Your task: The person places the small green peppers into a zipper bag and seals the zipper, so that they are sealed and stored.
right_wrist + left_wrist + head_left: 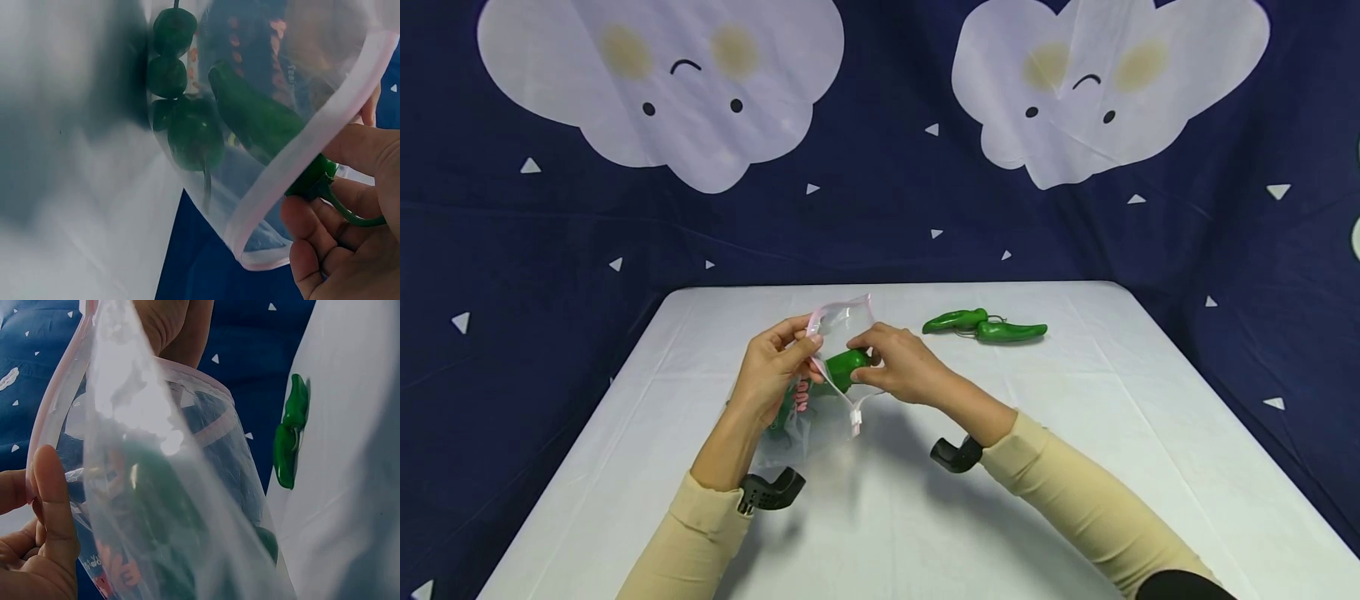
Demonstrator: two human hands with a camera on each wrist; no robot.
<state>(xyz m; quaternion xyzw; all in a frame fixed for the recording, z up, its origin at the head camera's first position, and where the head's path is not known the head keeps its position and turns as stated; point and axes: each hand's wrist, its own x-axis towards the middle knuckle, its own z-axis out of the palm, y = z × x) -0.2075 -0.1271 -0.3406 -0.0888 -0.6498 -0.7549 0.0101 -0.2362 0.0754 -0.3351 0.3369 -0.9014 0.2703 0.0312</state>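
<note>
L hand [770,368] pinches the rim of a plastic bag [164,469], R hand [904,365] angled in, gripping a green pepper [844,369] by its stem end, mostly inside. Both well off the table [1112,400] side edges; 2 other peppers [1011,332] nr far edge.

Pepper [847,367] partway in bag [842,316] | two peppers [994,332] right, on table [1112,392] | curtain [880,225] behind

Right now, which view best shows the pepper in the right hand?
Right wrist: the pepper shows nearly whole, stem included, though mostly through the bag. Head shows it small, partly covered by the right hand. Left wrist: only a hazy green shape; can't tell which pepper.
</note>
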